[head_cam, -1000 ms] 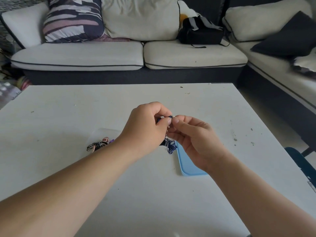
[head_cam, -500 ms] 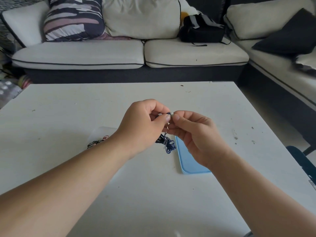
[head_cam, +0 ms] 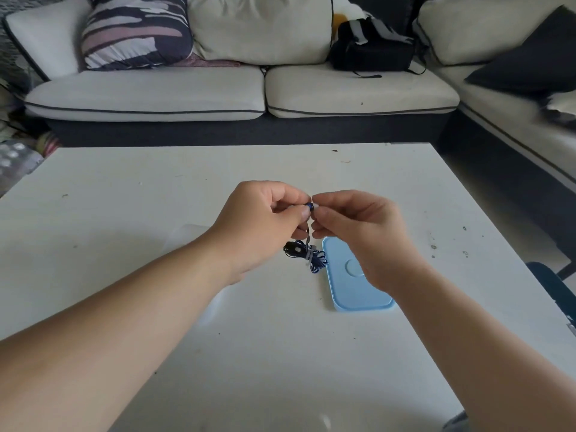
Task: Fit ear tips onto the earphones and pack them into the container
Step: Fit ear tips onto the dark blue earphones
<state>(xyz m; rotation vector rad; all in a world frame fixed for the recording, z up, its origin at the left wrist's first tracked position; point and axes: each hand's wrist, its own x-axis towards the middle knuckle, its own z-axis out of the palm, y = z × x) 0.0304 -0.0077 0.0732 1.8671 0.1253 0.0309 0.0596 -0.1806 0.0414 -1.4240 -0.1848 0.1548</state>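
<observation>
Head view: the left hand (head_cam: 265,226) pinches a blue earbud (head_cam: 308,207) between thumb and forefinger. The right hand (head_cam: 358,232) pinches a pale ear tip (head_cam: 315,206) right against it, so the fitting looks to be in progress. I cannot tell whether the tip is seated. The bundled cable (head_cam: 308,258) hangs below the hands, between the wrists. The light-blue container (head_cam: 358,291) lies flat under the right wrist with nothing in it, so packing has not begun. Whether a second earbud has its tip cannot be seen. The counter (head_cam: 280,353) has bare room nearer than the hands and to their left. Its right edge runs near the right forearm, and its far edge faces the sofa (head_cam: 143,98).
</observation>
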